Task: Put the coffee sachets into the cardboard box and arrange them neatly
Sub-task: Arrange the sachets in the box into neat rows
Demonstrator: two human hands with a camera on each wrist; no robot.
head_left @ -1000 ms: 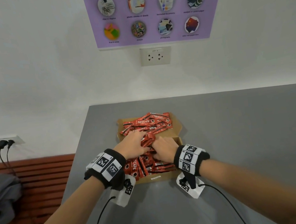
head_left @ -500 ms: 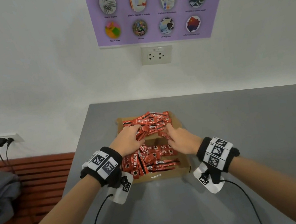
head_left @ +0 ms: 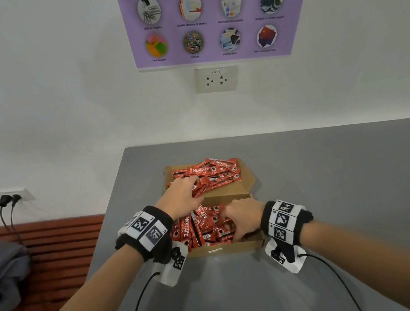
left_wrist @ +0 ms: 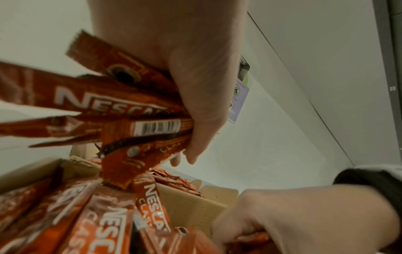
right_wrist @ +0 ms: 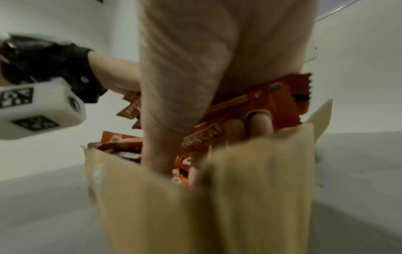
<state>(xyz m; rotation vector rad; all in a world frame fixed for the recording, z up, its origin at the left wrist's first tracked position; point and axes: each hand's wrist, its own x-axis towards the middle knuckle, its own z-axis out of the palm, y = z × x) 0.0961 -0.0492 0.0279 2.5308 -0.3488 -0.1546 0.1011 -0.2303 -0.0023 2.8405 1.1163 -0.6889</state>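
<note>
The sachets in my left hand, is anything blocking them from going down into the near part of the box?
Nothing solid bars the way. The left hand grips a bunch of sachets above the cardboard box, whose top is open. The right hand is already in the near part, gripping sachets there, so it crowds that side.

**What the views keep out of sight**

The right hand [head_left: 243, 218] has its fingertips buried among the coffee sachets [head_left: 203, 231] in the near part of the cardboard box [head_left: 224, 249], so its grip cannot be read from above; the right wrist view is smeared, with only two fingertips [right_wrist: 259, 123] plain against one sachet. The left hand [head_left: 180, 197] covers the ends of the bundle it holds. The box floor is hidden under sachets. The poster [head_left: 216, 15] is cut off at the top edge, its small captions unreadable. The grey table [head_left: 333, 190] runs off the right and bottom edges.
</note>
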